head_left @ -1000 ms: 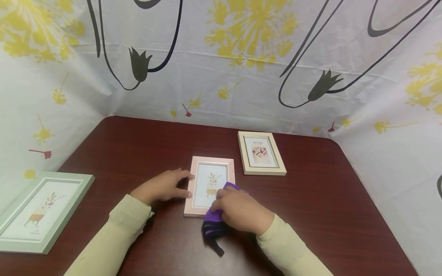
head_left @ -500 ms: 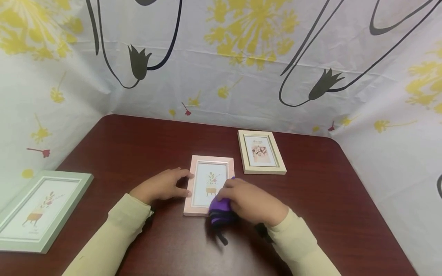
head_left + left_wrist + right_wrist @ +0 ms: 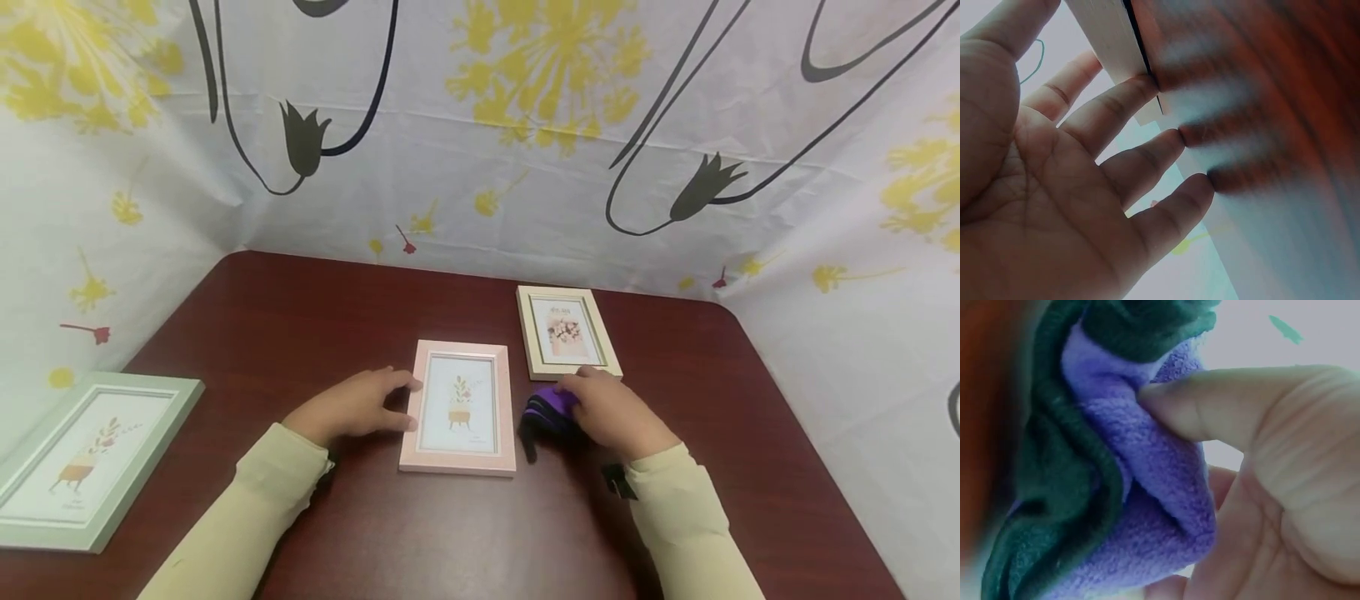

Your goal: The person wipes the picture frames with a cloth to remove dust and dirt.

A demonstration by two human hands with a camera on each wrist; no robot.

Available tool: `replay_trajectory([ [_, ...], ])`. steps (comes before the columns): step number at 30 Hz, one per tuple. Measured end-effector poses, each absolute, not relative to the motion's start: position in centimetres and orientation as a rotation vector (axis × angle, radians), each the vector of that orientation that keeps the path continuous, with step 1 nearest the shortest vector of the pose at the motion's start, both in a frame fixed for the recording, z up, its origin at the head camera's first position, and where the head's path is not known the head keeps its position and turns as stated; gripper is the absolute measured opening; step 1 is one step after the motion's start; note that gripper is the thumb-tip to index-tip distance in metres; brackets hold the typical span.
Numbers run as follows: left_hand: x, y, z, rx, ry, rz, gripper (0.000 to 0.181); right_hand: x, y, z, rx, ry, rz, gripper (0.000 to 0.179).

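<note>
A pink photo frame (image 3: 459, 463) lies face up in the middle of the table, showing a print of a potted plant. My left hand (image 3: 352, 406) rests at its left edge, thumb and forefinger spread against the side. In the left wrist view the fingers (image 3: 1147, 165) are extended, with tips down at the table top. To the right of the frame, my right hand (image 3: 618, 412) grips a folded purple cloth (image 3: 551, 404) with a dark border. The right wrist view shows the thumb pressing into the fluffy cloth (image 3: 1160, 456), with the other fingers behind it, partly hidden.
A cream photo frame (image 3: 531, 350) lies at the back right, just beyond my right hand. At the far left is a larger green photo frame (image 3: 138, 475), cut off by the view's edge. A patterned white curtain (image 3: 450, 167) surrounds the dark red table (image 3: 322, 317).
My right hand has moved right with the purple cloth, off the pink photo frame, uncovering its lower right corner. My left hand has stayed at the frame's left edge.
</note>
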State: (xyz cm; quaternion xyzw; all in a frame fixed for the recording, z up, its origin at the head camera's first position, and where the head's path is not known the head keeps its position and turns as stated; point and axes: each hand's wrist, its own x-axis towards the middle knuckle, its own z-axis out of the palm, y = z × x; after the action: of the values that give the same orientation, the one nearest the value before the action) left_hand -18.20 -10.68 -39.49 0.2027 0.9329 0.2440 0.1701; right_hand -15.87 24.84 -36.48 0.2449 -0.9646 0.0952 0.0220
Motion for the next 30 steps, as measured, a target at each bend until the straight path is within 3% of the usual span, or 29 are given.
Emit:
replay_trajectory([
  [10, -17.9, -10.5, -39.2, 0.578, 2.650, 0.699, 0.058, -15.6, 24.9, -39.0, 0.454, -2.966, 0.203, 0.024],
  [30, -18.0, -10.5, -39.1, 0.592, 2.654, 0.690, 0.058, -17.9, 24.6, -38.6, 0.497, -3.002, 0.252, 0.027],
])
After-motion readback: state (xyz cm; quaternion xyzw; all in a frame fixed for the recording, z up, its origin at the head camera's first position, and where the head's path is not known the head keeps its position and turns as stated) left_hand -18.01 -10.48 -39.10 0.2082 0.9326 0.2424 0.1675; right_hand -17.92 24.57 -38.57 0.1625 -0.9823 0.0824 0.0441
